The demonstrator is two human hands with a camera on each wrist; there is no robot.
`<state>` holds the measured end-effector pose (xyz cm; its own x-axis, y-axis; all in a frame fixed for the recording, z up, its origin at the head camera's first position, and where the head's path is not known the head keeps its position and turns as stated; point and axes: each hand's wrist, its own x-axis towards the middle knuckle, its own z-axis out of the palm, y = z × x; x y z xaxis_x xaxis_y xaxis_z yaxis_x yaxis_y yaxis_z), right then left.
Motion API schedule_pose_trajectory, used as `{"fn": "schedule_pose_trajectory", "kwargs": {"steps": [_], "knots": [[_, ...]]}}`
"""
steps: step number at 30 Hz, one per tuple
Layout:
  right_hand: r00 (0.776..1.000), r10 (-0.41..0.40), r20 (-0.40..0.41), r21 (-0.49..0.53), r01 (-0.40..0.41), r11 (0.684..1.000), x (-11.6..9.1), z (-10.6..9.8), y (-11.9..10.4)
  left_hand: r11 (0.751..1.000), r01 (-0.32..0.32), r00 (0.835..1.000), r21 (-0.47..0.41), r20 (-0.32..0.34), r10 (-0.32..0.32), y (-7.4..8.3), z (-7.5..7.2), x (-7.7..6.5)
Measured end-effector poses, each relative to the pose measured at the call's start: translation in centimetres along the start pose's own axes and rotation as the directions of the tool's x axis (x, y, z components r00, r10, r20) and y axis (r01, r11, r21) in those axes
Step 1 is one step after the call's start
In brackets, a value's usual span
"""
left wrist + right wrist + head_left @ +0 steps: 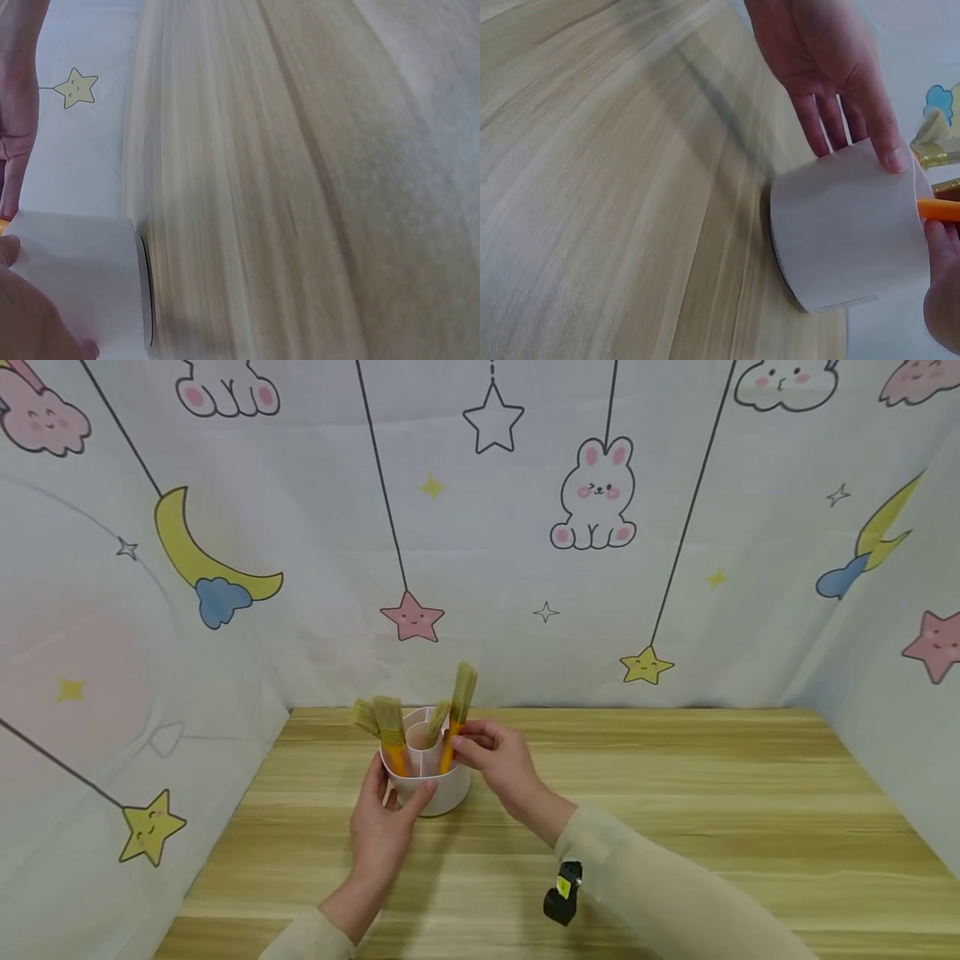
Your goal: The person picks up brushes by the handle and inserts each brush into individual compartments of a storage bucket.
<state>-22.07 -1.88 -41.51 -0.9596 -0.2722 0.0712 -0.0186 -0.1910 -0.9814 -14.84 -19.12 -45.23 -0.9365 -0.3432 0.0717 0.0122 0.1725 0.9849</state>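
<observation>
A round white desk organizer (444, 795) with several compartments stands on the table. My left hand (381, 831) holds it from the near left, thumb over the front wall and fingers round the side; the right wrist view shows this hand (832, 60) on the organizer wall (847, 225). With thumb and fingertips, my right hand (506, 767) pinches the orange handle of a flat paintbrush (465, 687), bristles up, its lower end inside the right compartment. A wide paintbrush (390, 718) and another brush (364, 717) lean left. A smaller brush (438, 720) stands near the centre tube.
The wood-grain table (675, 793) extends to the right and toward me. Behind it hangs a white cloth (510, 552) printed with stars, moons and rabbits, which also covers both sides. A black wrist device (562, 893) hangs under my right sleeve.
</observation>
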Motion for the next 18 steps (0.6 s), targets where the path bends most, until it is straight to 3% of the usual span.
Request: {"fn": "schedule_pose_trajectory", "kwargs": {"steps": [18], "knots": [[0.996,0.084,0.043,-0.187,-0.075,0.979,0.7,-0.2,-1.1,1.000,0.005,1.000,0.021,-0.002,-0.005,0.0,0.1,0.0]]}}
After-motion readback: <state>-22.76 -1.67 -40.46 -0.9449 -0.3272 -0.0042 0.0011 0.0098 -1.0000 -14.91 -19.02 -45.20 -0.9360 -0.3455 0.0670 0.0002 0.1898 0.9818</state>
